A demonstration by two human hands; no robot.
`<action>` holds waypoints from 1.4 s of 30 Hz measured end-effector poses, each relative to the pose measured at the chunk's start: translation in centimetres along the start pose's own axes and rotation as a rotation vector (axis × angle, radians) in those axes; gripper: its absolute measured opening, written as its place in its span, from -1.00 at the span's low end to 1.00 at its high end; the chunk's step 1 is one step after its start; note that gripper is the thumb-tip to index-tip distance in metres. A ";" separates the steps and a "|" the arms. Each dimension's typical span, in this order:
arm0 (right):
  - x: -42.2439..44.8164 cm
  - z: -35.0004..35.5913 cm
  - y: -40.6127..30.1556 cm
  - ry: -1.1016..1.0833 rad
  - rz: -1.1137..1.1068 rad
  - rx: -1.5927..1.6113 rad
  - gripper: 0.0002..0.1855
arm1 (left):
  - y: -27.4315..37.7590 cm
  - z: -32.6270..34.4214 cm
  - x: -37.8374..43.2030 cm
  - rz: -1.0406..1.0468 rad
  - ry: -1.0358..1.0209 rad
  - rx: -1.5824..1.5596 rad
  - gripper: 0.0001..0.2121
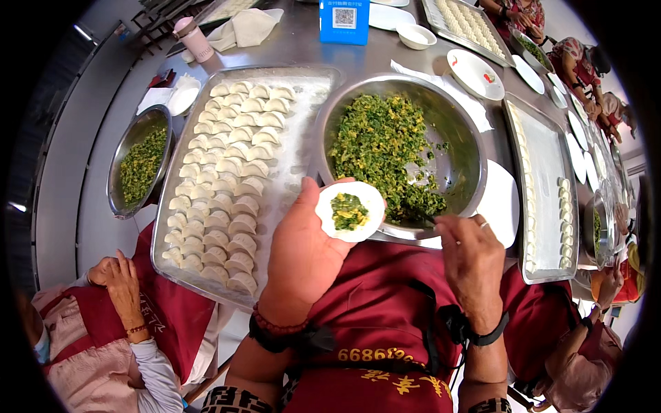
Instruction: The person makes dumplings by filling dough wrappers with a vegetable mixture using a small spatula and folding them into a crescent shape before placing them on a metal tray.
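My left hand is palm up and supports a round white dumpling wrapper. A mound of chopped green and yellow filling sits at the wrapper's middle. My right hand is at the near right rim of a large steel bowl, its fingers pinched on a thin utensil. The utensil's tip is hidden, by the filling or the bowl's rim. More of the chopped filling is heaped in the left and near parts of the bowl. Left of it, folded dumplings stand in rows on a floured metal tray.
A second bowl of filling is at the far left, near a co-worker's hands. On the right are a white plate and another dumpling tray. A blue sign, pink bottle and patterned dish stand farther back.
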State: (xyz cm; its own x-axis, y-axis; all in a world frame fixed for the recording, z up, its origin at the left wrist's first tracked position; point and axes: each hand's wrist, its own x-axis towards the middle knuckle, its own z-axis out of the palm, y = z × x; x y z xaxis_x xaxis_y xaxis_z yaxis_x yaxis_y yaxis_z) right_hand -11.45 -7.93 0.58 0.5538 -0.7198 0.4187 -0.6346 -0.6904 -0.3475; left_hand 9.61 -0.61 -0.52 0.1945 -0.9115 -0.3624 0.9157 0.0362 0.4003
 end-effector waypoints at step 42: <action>-0.4 -0.2 1.4 0.095 -0.123 0.689 -0.89 | -4.8 3.6 -0.9 -0.086 -0.212 0.105 -0.49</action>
State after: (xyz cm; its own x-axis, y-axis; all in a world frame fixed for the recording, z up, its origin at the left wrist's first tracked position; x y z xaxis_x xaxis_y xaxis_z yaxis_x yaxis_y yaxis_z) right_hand -12.68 -8.63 0.07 0.5300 -0.6455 0.5499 -0.0668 -0.6783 -0.7318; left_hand 3.77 -1.39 0.94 0.0291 -0.9754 -0.2184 0.8818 -0.0778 0.4651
